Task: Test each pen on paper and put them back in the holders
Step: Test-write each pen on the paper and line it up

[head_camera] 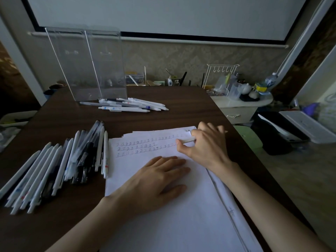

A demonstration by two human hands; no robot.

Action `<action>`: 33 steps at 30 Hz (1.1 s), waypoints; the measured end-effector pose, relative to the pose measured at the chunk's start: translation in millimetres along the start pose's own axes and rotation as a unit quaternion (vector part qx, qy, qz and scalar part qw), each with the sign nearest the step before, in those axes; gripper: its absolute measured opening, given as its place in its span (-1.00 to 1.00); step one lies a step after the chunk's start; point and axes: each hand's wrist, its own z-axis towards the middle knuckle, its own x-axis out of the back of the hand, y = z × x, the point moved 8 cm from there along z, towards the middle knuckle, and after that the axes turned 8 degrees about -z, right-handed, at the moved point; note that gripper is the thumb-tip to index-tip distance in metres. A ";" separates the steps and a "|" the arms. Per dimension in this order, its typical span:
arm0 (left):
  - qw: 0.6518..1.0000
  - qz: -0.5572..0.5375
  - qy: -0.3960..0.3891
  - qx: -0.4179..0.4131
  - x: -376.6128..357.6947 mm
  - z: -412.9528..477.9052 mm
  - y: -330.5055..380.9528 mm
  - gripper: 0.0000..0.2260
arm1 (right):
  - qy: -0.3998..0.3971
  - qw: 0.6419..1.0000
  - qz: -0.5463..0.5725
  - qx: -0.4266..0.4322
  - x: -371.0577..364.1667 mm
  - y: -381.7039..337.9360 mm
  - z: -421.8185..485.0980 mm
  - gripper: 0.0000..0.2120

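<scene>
Dark brown wood-grain table (172, 106); white paper (163, 224) with three rows of reddish characters (145, 145); pens (62, 166) mostly white, some black; holders (85, 64) transparent; wallpaper (172, 55) beige damask.

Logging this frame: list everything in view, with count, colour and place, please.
clear acrylic pen holders: two, upright at the table's far left
small pile of white pens: several, lying before the holders
large pile of white and black pens: many, overlapping, left of the paper
white paper sheets: a stack, top sheet bearing three rows of test marks, table centre
dark brown wooden table: one, under everything
white wire rack: one, on the white side cabinet, right background
white projection screen: one, on the wall
white pen: one, at the paper's upper right
left hand: flat on the paper
right hand: grips the white pen
</scene>
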 end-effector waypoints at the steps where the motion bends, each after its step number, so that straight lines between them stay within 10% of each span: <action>1: 1.000 0.000 0.000 0.000 0.2 0.0 0.2 -0.56 | 0.017 1.000 0.003 -0.002 3.4 0.8 -0.5 -0.47; 8: 1.000 -0.002 -0.001 0.000 -0.2 -0.3 0.4 -0.57 | 0.076 0.996 0.028 0.040 10.0 2.5 2.6 -0.46; 14: 1.000 -0.008 -0.003 0.006 -0.7 -1.0 -0.9 -0.55 | 0.145 0.939 0.306 0.061 35.9 7.1 1.9 -0.71; 20: 1.000 -0.002 -0.008 0.011 0.4 -1.3 0.5 -0.54 | -0.028 0.850 0.510 -0.129 -4.9 19.5 -0.6 -0.60; 33: 0.997 0.035 -0.027 0.063 -2.7 -1.8 -2.2 -0.51 | -0.093 0.885 0.445 -0.095 -31.2 11.9 7.0 -0.68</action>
